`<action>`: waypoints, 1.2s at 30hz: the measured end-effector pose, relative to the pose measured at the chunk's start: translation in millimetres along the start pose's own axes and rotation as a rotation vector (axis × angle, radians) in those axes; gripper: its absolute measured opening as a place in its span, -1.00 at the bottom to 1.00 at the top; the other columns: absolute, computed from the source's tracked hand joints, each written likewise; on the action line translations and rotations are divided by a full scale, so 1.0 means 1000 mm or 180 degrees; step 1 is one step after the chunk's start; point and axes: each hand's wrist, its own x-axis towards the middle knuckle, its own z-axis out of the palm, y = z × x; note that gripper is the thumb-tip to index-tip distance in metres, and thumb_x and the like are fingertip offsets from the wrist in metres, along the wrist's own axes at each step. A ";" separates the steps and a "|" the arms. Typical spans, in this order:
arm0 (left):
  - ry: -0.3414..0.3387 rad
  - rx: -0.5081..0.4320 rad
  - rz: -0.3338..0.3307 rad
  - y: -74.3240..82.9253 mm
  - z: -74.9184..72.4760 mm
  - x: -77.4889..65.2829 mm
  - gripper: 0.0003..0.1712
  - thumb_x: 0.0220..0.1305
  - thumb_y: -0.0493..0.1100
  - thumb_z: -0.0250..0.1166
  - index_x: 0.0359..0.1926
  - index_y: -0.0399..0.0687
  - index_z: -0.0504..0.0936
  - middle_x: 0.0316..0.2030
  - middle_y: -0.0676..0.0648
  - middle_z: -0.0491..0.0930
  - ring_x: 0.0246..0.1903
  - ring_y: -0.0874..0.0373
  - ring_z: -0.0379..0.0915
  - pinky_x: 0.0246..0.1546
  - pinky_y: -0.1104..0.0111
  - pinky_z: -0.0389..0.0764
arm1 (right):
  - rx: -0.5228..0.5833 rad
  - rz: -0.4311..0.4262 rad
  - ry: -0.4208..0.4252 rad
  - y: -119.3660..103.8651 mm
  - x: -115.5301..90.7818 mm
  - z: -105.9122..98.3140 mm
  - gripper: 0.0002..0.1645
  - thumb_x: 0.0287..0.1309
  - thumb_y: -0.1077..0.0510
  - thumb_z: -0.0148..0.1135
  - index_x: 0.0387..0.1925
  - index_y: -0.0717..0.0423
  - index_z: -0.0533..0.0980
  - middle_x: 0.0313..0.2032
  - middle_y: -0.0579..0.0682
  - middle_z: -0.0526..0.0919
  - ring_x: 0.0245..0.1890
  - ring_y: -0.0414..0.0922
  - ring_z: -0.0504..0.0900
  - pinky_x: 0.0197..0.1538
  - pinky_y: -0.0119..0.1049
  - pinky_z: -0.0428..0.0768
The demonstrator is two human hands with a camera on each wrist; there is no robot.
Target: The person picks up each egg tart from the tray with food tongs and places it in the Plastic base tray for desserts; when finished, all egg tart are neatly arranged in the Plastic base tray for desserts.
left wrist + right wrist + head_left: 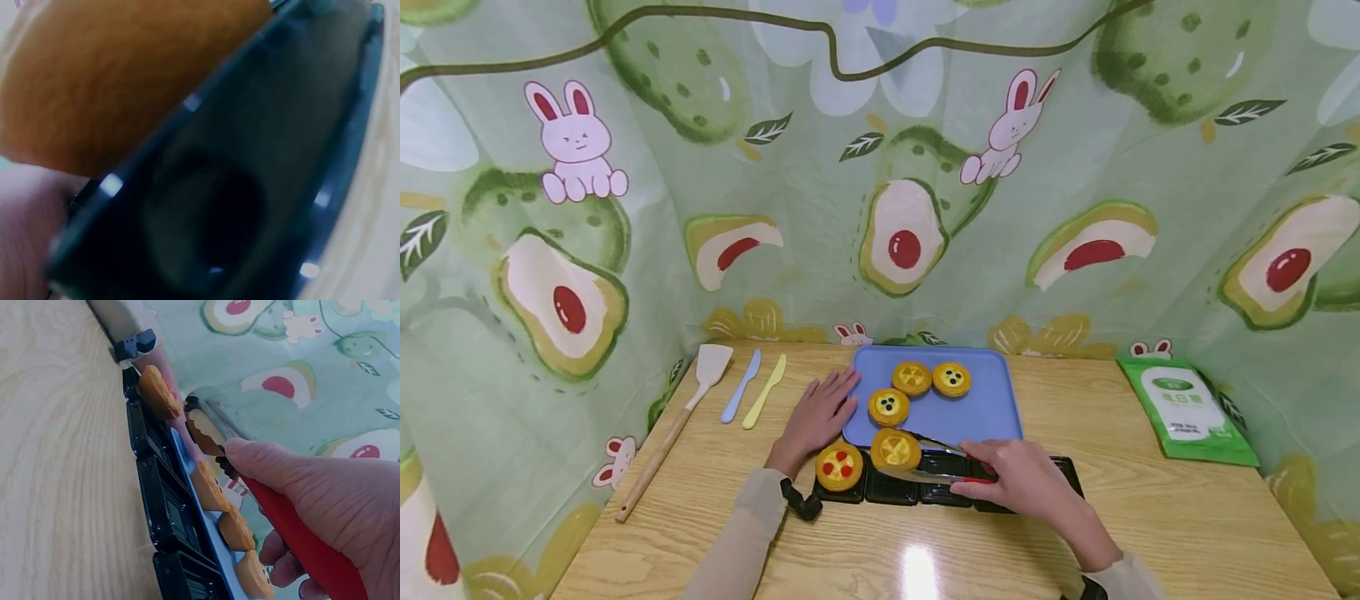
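My right hand (1026,477) grips red-handled tongs (294,528), whose metal tips pinch an egg tart (896,450) with yellow wedges on top. In the right wrist view that tart hangs tilted, above the tray level. Below it is a row of black square plastic containers (891,492). In the leftmost container sits a tart with red heart-shaped pieces (838,467). My left hand (822,412) rests with straight fingers on the left edge of a blue tray (981,417). Three tarts lie there: one with yellow wedges (912,378) and two with dark dots (951,379).
On the left lie a spatula (676,427) with a wooden handle, a blue plastic knife (741,387) and a yellow one (765,392). A green and white packet (1187,410) lies at the right. A patterned curtain (820,250) hangs behind the wooden table (842,550).
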 end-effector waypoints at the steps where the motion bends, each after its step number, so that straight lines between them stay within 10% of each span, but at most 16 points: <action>1: 0.0005 0.0004 0.0001 0.000 0.001 0.000 -0.31 0.67 0.23 -0.15 0.67 0.20 0.13 0.64 0.09 0.05 0.63 -0.04 -0.10 0.59 -0.12 -0.11 | 0.0032 -0.0003 -0.0025 -0.001 0.000 0.001 -0.38 0.18 -0.39 0.41 0.03 -0.05 0.73 -0.62 -0.36 0.37 -0.63 -0.42 0.20 -0.59 -0.48 0.12; 6: 0.0001 0.0032 -0.0029 0.001 0.001 0.000 -0.32 0.67 0.24 -0.15 0.67 0.23 0.12 0.64 0.10 0.05 0.63 -0.03 -0.09 0.59 -0.10 -0.10 | 0.0062 -0.0027 -0.0163 -0.003 -0.001 0.007 -0.39 0.15 -0.42 0.42 -0.05 -0.05 0.74 -0.42 -0.21 0.71 -0.54 -0.39 0.41 -0.56 -0.48 0.33; 18: -0.0002 0.0070 -0.0034 0.001 0.001 0.001 -0.31 0.66 0.24 -0.15 0.67 0.24 0.10 0.64 0.11 0.04 0.63 -0.02 -0.09 0.59 -0.09 -0.11 | -0.0015 0.0080 -0.0303 -0.006 0.002 0.012 -0.33 0.13 -0.49 0.39 0.00 -0.10 0.75 -0.29 -0.17 0.79 -0.56 -0.41 0.40 -0.64 -0.47 0.25; 26: -0.0008 0.0037 -0.0024 0.001 0.000 0.000 -0.31 0.66 0.23 -0.13 0.67 0.23 0.11 0.64 0.10 0.05 0.63 -0.03 -0.08 0.59 -0.10 -0.11 | -0.0050 0.0180 -0.0364 -0.004 0.001 0.014 -0.44 0.12 -0.51 0.38 -0.23 -0.16 0.66 -0.66 -0.33 0.18 -0.67 -0.41 0.08 -0.59 -0.43 -0.01; 32: 0.0015 0.0022 -0.0012 0.000 0.001 0.001 -0.31 0.66 0.23 -0.13 0.67 0.22 0.12 0.63 0.10 0.06 0.63 -0.03 -0.07 0.59 -0.10 -0.10 | -0.0023 0.0141 -0.0307 -0.003 0.000 0.014 -0.39 0.12 -0.53 0.36 -0.20 -0.13 0.69 -0.54 -0.27 0.56 -0.65 -0.41 0.22 -0.63 -0.45 0.09; 36: 0.0033 0.0023 0.0003 0.000 0.001 0.001 -0.32 0.66 0.22 -0.12 0.66 0.20 0.15 0.63 0.09 0.08 0.62 -0.03 -0.05 0.59 -0.10 -0.10 | 0.0002 0.0159 -0.0313 -0.003 0.001 0.013 -0.37 0.11 -0.54 0.36 -0.18 -0.13 0.69 -0.64 -0.32 0.32 -0.67 -0.41 0.12 -0.62 -0.44 0.02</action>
